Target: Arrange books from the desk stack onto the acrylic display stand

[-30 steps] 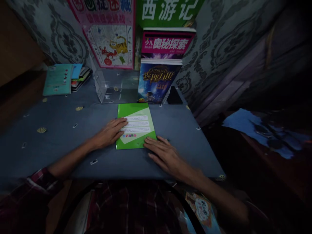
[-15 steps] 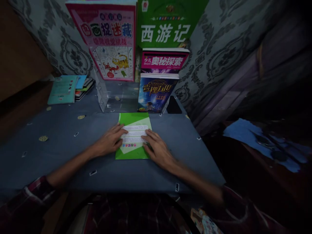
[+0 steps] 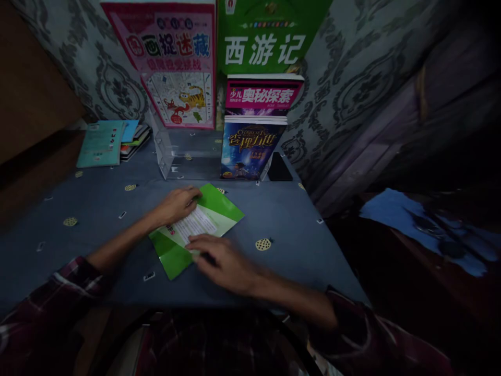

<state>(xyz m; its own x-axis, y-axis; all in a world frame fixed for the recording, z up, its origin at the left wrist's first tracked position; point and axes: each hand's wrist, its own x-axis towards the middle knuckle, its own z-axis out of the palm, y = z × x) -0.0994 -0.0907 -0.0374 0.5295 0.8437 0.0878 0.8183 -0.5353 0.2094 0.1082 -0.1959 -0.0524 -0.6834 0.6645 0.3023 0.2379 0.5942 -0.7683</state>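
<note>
A thin green book (image 3: 227, 202) with a pale diagonal band and a white text panel lies turned at a slant on the table. My left hand (image 3: 180, 204) holds its upper left edge, fingers bent over it. At the lower right edge, my right hand (image 3: 223, 263) has its fingertips on the cover and its thumb close below, pinching the edge. Just behind is a clear plastic display stand (image 3: 166, 156) carrying a pink picture book (image 3: 182, 99), a green book (image 3: 270, 47), a magenta book (image 3: 260, 96) and a dark blue book (image 3: 250, 151).
A patterned blue-grey cloth covers the table (image 3: 97, 193). Several books (image 3: 99, 143) are stacked at the back left. A dark flat object (image 3: 279, 168) lies right of the stand. Beyond the table's right edge, a blue cloth (image 3: 391, 211) lies on a lower surface.
The green book has turned clockwise from straight to slanted and shifted slightly left. My left hand has moved up along its edge; my right hand has come down and left.
</note>
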